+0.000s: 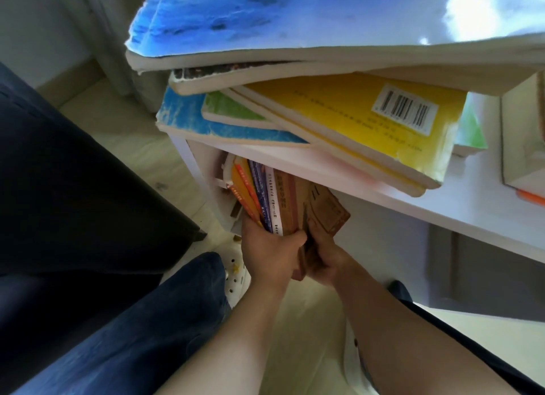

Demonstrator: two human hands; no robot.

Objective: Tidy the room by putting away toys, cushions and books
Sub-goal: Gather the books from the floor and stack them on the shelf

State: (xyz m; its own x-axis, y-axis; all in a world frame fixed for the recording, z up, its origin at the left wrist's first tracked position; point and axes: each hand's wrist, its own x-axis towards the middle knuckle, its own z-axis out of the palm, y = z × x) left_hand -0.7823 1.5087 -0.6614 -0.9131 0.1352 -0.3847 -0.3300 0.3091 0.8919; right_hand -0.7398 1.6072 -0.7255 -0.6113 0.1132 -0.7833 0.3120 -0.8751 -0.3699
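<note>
Low at centre, a bundle of books (265, 197) is gripped at its lower end by the left hand (271, 251), and a brown book (327, 208) beside it is clasped by the right hand (323, 260); most fingers are hidden. The books' upper ends are covered by the white shelf (368, 201). Above, a loose stack (368, 123) is cut off at the top edge.

Place: looks like a home room to me, living room or study, can't say which
Shelf: low white bookshelf (324, 170), worn paperbacks (354, 120) piled loosely on top
Floor: pale tiles (126, 135), curtain (118, 40) hanging down to them
Seat: dark upholstered thing (73, 173) at the left, sofa maybe
</note>
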